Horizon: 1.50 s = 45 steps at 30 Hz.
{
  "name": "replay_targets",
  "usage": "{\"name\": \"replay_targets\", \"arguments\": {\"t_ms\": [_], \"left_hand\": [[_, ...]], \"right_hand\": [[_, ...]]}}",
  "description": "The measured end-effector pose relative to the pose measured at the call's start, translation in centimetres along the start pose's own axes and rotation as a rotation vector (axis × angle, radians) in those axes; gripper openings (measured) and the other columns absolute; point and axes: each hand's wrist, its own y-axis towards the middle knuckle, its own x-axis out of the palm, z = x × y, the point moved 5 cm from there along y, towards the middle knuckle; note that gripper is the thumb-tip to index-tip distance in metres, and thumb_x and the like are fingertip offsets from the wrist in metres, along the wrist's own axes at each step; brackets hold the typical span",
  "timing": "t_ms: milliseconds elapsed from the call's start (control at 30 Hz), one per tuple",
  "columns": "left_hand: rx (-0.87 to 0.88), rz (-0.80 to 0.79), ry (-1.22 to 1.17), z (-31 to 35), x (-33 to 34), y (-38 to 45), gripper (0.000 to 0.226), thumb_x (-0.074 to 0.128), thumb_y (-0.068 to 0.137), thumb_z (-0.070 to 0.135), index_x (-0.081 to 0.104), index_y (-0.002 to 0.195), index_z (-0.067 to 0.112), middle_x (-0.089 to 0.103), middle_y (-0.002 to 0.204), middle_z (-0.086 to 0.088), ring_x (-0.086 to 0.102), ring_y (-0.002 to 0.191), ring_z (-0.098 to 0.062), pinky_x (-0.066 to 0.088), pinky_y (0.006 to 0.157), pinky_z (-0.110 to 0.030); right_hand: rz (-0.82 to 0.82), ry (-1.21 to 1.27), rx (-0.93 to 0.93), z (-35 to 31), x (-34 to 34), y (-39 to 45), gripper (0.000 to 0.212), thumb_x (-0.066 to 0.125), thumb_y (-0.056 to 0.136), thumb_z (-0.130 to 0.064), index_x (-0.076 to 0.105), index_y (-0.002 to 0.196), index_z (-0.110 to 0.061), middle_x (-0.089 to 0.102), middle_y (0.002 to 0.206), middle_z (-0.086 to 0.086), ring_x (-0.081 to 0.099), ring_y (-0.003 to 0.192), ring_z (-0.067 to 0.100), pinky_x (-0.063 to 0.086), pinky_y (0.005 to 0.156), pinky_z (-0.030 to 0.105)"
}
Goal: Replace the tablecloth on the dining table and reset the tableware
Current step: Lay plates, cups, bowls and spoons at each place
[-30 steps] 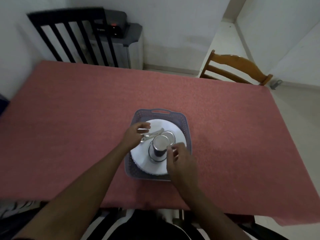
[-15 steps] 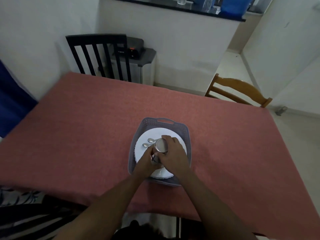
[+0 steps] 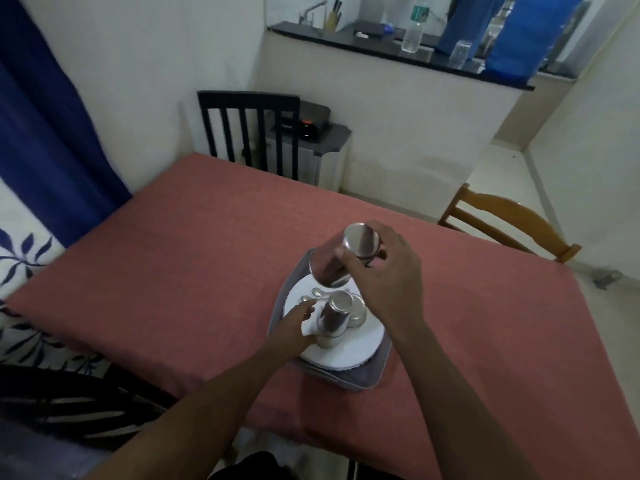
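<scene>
Right hand gripping raised steel tumbler, left hand holding second tumbler on white plate

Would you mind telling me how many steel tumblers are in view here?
3: one lifted in the right hand, steel tumbler; one upside down on the white plates by the left hand, tumbler; another just behind. More may be hidden.

Home dining area: red-clothed worktop, mismatched chairs, blue curtain, kitchen counter with water bottle behind
</scene>
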Motion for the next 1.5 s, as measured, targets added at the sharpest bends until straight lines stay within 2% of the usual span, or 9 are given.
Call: {"name": "replay_targets", "arguments": {"t_ms": [133,267,433,567,800,967,1167,1300,1500], "left_hand": [[-0.043,0.128,-0.029,-0.2,-4.2,-2.1,0.063,0.075,0.081,0.007,0.046,0.133,0.028,0.057,0.118,0.002,0.059,0.105,-0.015,0.049,0.088,-0.024],[-0.077,0.316,0.009,0.4,-10.8,-4.4,0.047,0.069,0.085,0.006,0.052,0.128,0.017,0.059,0.107,0.004,0.061,0.09,-0.014,0.049,0.078,-0.024],[-0.122,0.527,-0.057,-1.1,-20.0,-8.5,0.035,0.067,0.087,0.011,0.053,0.107,0.035,0.061,0.109,0.003,0.062,0.076,-0.011,0.053,0.066,-0.029],[-0.276,0.585,0.04,-4.7,-27.1,-11.1,0.043,0.07,0.087,0.013,0.052,0.125,0.023,0.059,0.109,-0.002,0.059,0.08,-0.015,0.047,0.068,-0.028],[-0.637,0.119,0.601,-12.3,-34.5,-12.7,0.094,0.074,0.084,0.039,0.018,0.155,0.014,0.031,0.154,-0.02,0.045,0.134,-0.037,0.041,0.109,-0.044],[-0.515,0.165,0.547,-14.2,-37.6,-9.2,0.076,0.066,0.09,0.038,0.029,0.153,0.017,0.027,0.156,-0.012,0.044,0.133,-0.035,0.039,0.11,-0.046],[-0.695,-0.156,0.624,-20.9,-35.4,-7.6,0.055,0.057,0.09,0.044,0.054,0.138,0.018,0.049,0.148,-0.009,0.051,0.128,-0.029,0.044,0.103,-0.04],[-0.652,-0.307,0.707,-26.6,-33.1,-5.5,0.082,0.045,0.093,0.062,0.022,0.157,0.016,0.014,0.165,-0.009,0.015,0.151,-0.034,0.022,0.118,-0.057],[-0.716,-0.388,0.771,-22.0,-35.7,-7.5,0.079,0.042,0.101,0.053,0.008,0.159,0.009,0.006,0.166,-0.007,0.023,0.149,-0.033,0.028,0.115,-0.057]], "right_hand": [[-0.031,0.154,-0.042,-2.4,2.7,0.7,0.059,0.076,0.073,-0.058,0.063,0.123,-0.03,0.066,0.115,-0.012,0.064,0.103,0.009,0.054,0.092,0.039],[-0.14,0.221,-0.089,-5.0,7.7,0.0,0.058,0.079,0.072,-0.056,0.064,0.121,-0.03,0.066,0.114,-0.012,0.064,0.103,0.01,0.054,0.093,0.04],[-0.289,0.272,-0.202,-10.0,14.8,-0.7,0.059,0.078,0.072,-0.056,0.065,0.121,-0.025,0.068,0.115,-0.012,0.063,0.106,0.011,0.052,0.094,0.042],[-0.399,0.32,-0.236,-14.1,20.9,-1.3,0.061,0.081,0.07,-0.049,0.065,0.123,-0.024,0.068,0.117,-0.012,0.062,0.109,0.01,0.051,0.098,0.039],[-0.549,0.287,-0.205,-19.1,34.2,-1.6,0.052,0.085,0.069,-0.036,0.065,0.117,-0.026,0.067,0.109,-0.011,0.063,0.102,0.012,0.052,0.093,0.037],[-0.581,0.256,-0.125,-20.5,44.3,-1.6,0.057,0.081,0.065,-0.041,0.063,0.118,-0.026,0.067,0.111,-0.008,0.063,0.103,0.013,0.053,0.093,0.039],[-0.571,0.238,-0.1,-21.1,54.2,-2.7,0.056,0.085,0.068,-0.028,0.062,0.119,-0.024,0.065,0.114,-0.008,0.06,0.106,0.013,0.05,0.097,0.034],[-0.603,0.204,-0.078,-20.5,58.9,-3.4,0.059,0.085,0.07,-0.025,0.061,0.123,-0.022,0.063,0.119,-0.003,0.058,0.106,0.011,0.047,0.099,0.031],[-0.688,0.155,-0.075,-20.6,63.1,-3.5,0.06,0.085,0.07,-0.025,0.058,0.124,-0.025,0.06,0.123,-0.002,0.056,0.111,0.013,0.044,0.099,0.026]]}}
